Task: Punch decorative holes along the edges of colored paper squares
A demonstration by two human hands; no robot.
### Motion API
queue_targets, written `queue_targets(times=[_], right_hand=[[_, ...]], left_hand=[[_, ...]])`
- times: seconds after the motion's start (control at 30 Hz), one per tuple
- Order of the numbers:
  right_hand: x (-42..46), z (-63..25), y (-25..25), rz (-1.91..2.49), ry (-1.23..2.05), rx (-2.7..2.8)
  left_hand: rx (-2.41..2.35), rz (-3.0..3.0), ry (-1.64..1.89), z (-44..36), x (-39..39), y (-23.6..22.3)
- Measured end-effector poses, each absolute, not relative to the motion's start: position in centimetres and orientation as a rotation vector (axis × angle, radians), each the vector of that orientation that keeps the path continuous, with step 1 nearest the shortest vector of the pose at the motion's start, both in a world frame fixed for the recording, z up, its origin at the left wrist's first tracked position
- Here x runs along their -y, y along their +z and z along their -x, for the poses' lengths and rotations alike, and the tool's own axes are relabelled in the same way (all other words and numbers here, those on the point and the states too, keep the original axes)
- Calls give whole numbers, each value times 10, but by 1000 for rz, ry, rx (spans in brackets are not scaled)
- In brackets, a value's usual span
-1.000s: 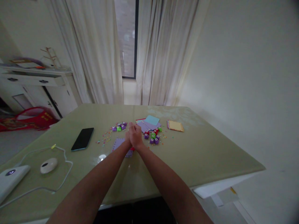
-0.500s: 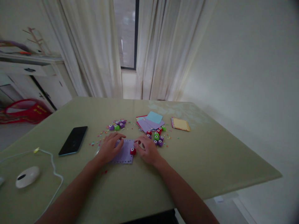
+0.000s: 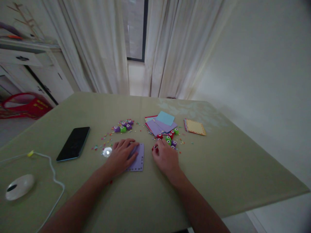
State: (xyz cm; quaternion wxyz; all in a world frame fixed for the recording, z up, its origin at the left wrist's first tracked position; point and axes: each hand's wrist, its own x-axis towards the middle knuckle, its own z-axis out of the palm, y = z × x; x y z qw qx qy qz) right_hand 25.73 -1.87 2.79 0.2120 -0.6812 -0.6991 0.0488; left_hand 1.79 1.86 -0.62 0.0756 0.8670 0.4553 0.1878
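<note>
A purple card [image 3: 139,160] with small punched holes along its edges lies on the table in front of me. My left hand [image 3: 122,155] rests on it with the fingers spread, covering its left and upper part. To the right of the card, my right hand [image 3: 167,159] pinches a small red paper punch [image 3: 155,148], mostly hidden by the fingers. Just beyond that hand sit several red, green and purple punches with eye-like tops, a green punch [image 3: 168,138] among them. Left of my left hand is a shiny clear round object [image 3: 107,152].
More punches, including a green one [image 3: 123,129], stand farther back amid confetti. A blue card [image 3: 165,118] tops loose coloured cards. A cream card stack [image 3: 195,127] is at right. On the left lie a tablet-like black device [image 3: 74,144], a white oval device [image 3: 20,187] and a cable [image 3: 54,176].
My right hand has lifted the red punch off the card's right edge and moved it right. My left hand has slid farther onto the card. The view has shifted slightly.
</note>
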Motion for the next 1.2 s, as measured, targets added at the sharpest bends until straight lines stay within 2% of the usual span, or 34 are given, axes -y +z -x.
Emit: queue_targets(times=[0.17, 0.33, 0.53, 0.67, 1.0, 1.2], right_hand=[[20, -262, 29, 2059, 83, 1871], [3, -245, 36, 1727, 111, 2049], [-77, -179, 48, 1327, 294, 2298], [-106, -156, 42, 1454, 285, 2409], [-16, -246, 12, 1711, 16, 2255], [1, -258, 9, 1517, 308, 2131]], left_hand=[[-1387, -2592, 559, -23, -18, -6], [-1351, -2604, 563, -24, -15, 0], [-1219, -2631, 451, -23, -9, 6], [-1218, -2629, 426, -19, -8, 10], [-1418, -2569, 383, -28, -7, -3], [-1393, -2582, 432, -22, -11, -9]])
